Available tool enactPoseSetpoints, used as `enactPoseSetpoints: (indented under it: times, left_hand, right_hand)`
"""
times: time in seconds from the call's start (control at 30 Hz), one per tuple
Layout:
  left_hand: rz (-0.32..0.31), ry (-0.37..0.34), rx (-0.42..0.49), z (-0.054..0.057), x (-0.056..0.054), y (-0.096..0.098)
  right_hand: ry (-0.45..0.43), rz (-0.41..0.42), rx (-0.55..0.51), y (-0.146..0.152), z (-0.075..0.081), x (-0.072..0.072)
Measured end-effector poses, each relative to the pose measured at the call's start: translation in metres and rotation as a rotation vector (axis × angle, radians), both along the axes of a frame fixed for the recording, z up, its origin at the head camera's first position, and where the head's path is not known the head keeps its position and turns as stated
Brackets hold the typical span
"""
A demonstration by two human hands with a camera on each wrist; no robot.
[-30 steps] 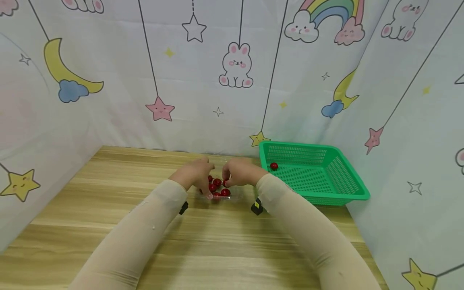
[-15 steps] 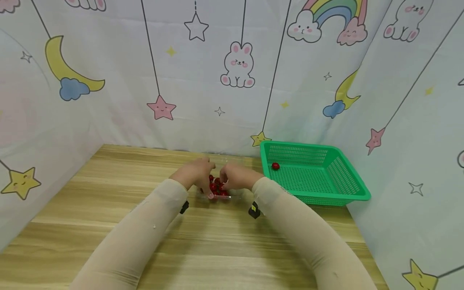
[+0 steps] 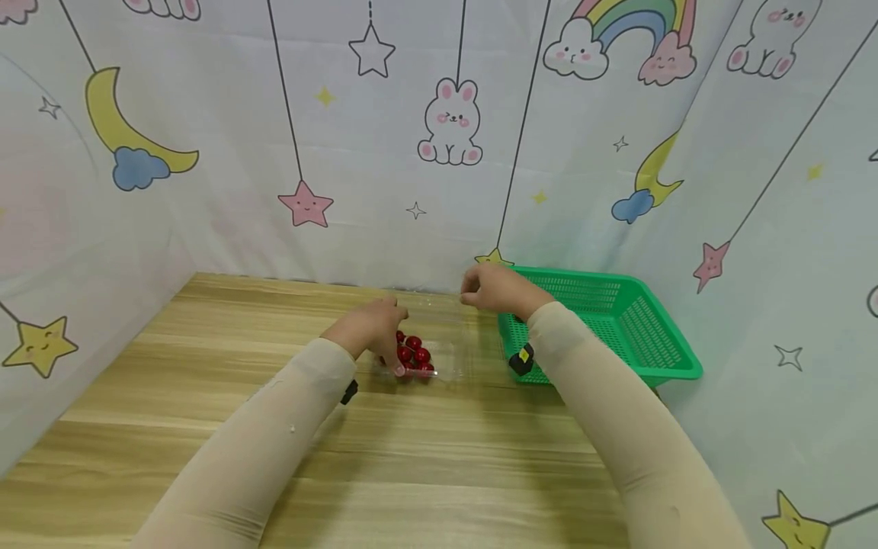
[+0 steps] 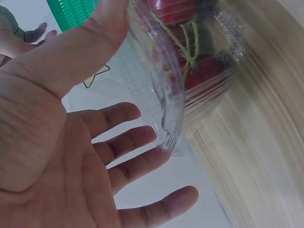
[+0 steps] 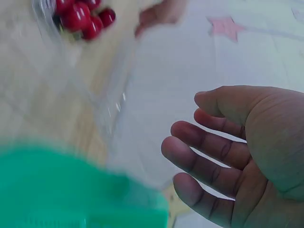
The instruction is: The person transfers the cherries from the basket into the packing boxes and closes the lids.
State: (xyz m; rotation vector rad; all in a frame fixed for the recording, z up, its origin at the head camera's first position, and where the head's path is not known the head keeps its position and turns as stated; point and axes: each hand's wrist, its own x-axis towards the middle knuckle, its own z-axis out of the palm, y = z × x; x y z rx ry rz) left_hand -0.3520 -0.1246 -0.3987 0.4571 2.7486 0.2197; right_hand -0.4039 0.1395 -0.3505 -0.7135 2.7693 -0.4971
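A clear plastic box (image 3: 449, 360) with its lid folded back holds several red cherries (image 3: 414, 343). In the left wrist view, green stems (image 4: 189, 56) join some of them. My left hand (image 3: 370, 328) rests at the box's left side, thumb at the front corner. Its fingers (image 4: 137, 166) are nearly straight and spread, some touching the clear rim. My right hand (image 3: 504, 288) hovers by the left rim of a green basket (image 3: 631, 305). Its fingers (image 5: 209, 142) are loosely bent with nothing between them. A red cherry (image 3: 518, 318) shows partly behind the right wrist, in the basket.
The wooden table (image 3: 411, 457) extends in front of the box. A patterned curtain (image 3: 370, 137) rises behind it and at both sides. The basket stands at the back right, close to the right curtain.
My right hand has lifted out of the box and moved right and back to the basket's left rim. The cherries in the box have shifted a little. My left hand has stayed in place.
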Motion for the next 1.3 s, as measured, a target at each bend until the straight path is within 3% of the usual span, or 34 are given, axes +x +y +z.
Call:
enactPoseSetpoints:
  times: [0.27,0.47,0.6,0.87,1.1,1.3]
  left_hand:
    - [0.003,-0.001,-0.006,0.002,0.001,0.000]
    - [0.004,0.000,-0.002,0.001,0.001,-0.001]
    - [0.005,-0.001,0.001,0.000,0.000,-0.002]
    - [-0.002,0.006,-0.001,-0.002,-0.001,0.000]
    - [0.000,0.010,-0.002,0.000,0.000,0.000]
    - [-0.010,0.009,-0.019,0.001,0.000,0.001]
  right_hand:
    - [-0.007,-0.134,-0.058,0.054,-0.002,-0.029]
    - [-0.030,-0.162,-0.037,0.082,-0.019,-0.050]
    - [-0.099,-0.178,0.033,0.093,-0.030,-0.059]
    - [-0.254,-0.217,0.096,0.095,-0.046,-0.067]
    - [-0.246,-0.159,0.201,0.090,-0.053,-0.064]
    - [-0.290,-0.180,0.152,0.090,-0.053,-0.052]
